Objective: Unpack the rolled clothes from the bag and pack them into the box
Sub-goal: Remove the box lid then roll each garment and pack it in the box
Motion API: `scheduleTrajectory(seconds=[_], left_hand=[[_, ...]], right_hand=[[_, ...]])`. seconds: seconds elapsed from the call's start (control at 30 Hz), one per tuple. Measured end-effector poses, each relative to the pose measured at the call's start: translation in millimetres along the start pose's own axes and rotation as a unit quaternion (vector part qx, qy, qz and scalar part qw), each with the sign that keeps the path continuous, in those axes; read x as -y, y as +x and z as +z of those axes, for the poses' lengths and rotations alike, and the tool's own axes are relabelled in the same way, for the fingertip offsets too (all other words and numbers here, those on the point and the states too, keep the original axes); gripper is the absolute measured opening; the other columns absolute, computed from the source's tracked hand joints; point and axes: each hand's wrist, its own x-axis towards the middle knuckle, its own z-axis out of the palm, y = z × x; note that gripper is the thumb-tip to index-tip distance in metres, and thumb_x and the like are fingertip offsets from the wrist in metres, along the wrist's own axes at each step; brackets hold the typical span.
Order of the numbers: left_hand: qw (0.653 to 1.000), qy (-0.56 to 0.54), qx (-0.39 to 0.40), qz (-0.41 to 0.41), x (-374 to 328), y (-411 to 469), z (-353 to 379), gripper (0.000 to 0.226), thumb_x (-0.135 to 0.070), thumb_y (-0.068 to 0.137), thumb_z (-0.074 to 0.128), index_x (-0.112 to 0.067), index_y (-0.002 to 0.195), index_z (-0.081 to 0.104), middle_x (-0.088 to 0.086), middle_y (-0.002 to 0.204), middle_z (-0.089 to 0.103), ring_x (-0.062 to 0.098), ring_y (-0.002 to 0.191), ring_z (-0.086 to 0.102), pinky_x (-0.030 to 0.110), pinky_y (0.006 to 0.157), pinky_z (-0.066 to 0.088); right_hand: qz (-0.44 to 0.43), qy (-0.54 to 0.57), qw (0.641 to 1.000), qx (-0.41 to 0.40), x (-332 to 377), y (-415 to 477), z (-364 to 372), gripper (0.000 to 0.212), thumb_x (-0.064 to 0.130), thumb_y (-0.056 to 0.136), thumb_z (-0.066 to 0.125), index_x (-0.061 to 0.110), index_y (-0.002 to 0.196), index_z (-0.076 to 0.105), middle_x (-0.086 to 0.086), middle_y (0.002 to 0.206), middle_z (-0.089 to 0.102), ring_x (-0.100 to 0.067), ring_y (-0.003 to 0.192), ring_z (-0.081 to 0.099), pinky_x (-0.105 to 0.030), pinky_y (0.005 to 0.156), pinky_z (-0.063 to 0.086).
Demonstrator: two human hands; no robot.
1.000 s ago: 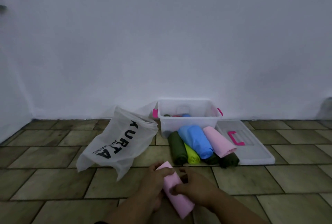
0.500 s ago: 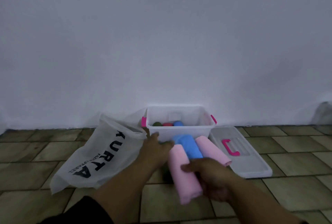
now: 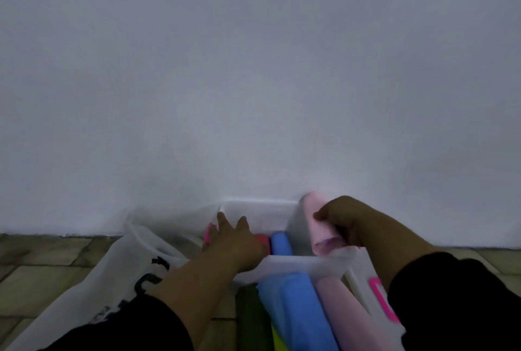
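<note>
The right hand (image 3: 346, 221) has its grip curled round a pale pink roll (image 3: 318, 226), thumb on its side and fingers hidden behind it. It holds this smooth, tightly wound roll tilted above the right end of the box (image 3: 259, 207). The left hand (image 3: 234, 243), fingers straight and gripping nothing, reaches into the box's left end and covers most of a red roll (image 3: 263, 239) beside a blue roll (image 3: 280, 243); bare room shows between the blue roll and the box's right wall, while the pile (image 3: 296, 308) before the box, the bag (image 3: 127, 271) to its left and the lid (image 3: 363, 288) to its right are cut off below.
</note>
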Motion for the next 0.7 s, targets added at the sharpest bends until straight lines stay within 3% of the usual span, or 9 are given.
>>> scheduleTrajectory(seconds=[0.07, 0.13, 0.27, 0.33, 0.43, 0.53, 0.7], left_hand=[[1.0, 0.001, 0.005, -0.003, 1, 1, 2, 0.082, -0.056, 0.088, 0.042, -0.026, 0.152, 0.001, 0.016, 0.156, -0.023, 0.04, 0.144, -0.014, 0.052, 0.118, 0.002], [1.0, 0.002, 0.005, 0.004, 2, 0, 2, 0.081, -0.056, 0.088, 0.042, -0.026, 0.152, 0.001, 0.016, 0.156, -0.024, 0.04, 0.143, -0.016, 0.053, 0.118, 0.002], [1.0, -0.01, 0.012, -0.003, -1, -4, 0, 0.087, -0.054, 0.087, 0.046, -0.029, 0.15, -0.009, 0.015, 0.154, -0.028, 0.04, 0.143, -0.017, 0.056, 0.117, 0.002], [1.0, -0.007, 0.012, -0.003, -2, -5, 0, 0.091, -0.054, 0.086, 0.05, -0.03, 0.15, -0.01, 0.014, 0.154, -0.029, 0.04, 0.143, -0.017, 0.057, 0.117, 0.003], [1.0, -0.007, 0.009, 0.003, -1, -6, 0, 0.089, -0.054, 0.086, 0.049, -0.03, 0.15, -0.008, 0.014, 0.155, -0.028, 0.04, 0.143, -0.017, 0.057, 0.117, 0.003], [1.0, -0.006, 0.012, 0.003, 0, -6, 0, 0.088, -0.054, 0.086, 0.048, -0.03, 0.15, -0.008, 0.013, 0.154, -0.029, 0.04, 0.143, -0.018, 0.057, 0.117, 0.002], [1.0, -0.003, 0.02, 0.005, 1, -5, 0, 0.09, -0.056, 0.085, 0.049, -0.031, 0.15, -0.008, 0.012, 0.154, -0.03, 0.039, 0.143, -0.019, 0.057, 0.116, 0.001]], right_hand=[[0.024, -0.12, 0.992, 0.014, -2, 16, 9, 0.033, 0.007, 0.087, 0.063, -0.006, 0.115, 0.051, -0.029, 0.112, 0.058, -0.046, 0.104, 0.059, -0.057, 0.087, 0.05], [0.026, -0.258, 0.965, 0.044, -2, 28, 21, 0.043, 0.01, 0.09, 0.06, -0.008, 0.127, 0.049, -0.026, 0.126, 0.055, -0.041, 0.117, 0.054, -0.048, 0.099, 0.045], [0.046, -0.417, 0.904, 0.082, -11, 40, 45, 0.046, 0.021, 0.096, 0.052, -0.005, 0.134, 0.046, -0.019, 0.139, 0.049, -0.029, 0.123, 0.051, -0.036, 0.102, 0.038], [0.043, -0.436, 0.894, 0.091, -16, 46, 51, 0.043, 0.018, 0.096, 0.052, -0.004, 0.133, 0.047, -0.019, 0.138, 0.05, -0.025, 0.112, 0.052, -0.036, 0.099, 0.039], [0.058, -0.443, 0.889, 0.098, -18, 49, 52, 0.044, 0.018, 0.095, 0.055, -0.003, 0.133, 0.048, -0.018, 0.139, 0.049, -0.026, 0.117, 0.051, -0.036, 0.095, 0.04], [0.05, -0.448, 0.886, 0.107, -16, 49, 53, 0.04, 0.012, 0.096, 0.052, -0.005, 0.131, 0.047, -0.021, 0.139, 0.048, -0.023, 0.103, 0.047, -0.037, 0.09, 0.04], [0.047, -0.485, 0.868, 0.094, -15, 53, 56, 0.042, 0.012, 0.097, 0.047, -0.002, 0.137, 0.042, -0.018, 0.144, 0.043, -0.03, 0.128, 0.044, -0.036, 0.103, 0.035]])
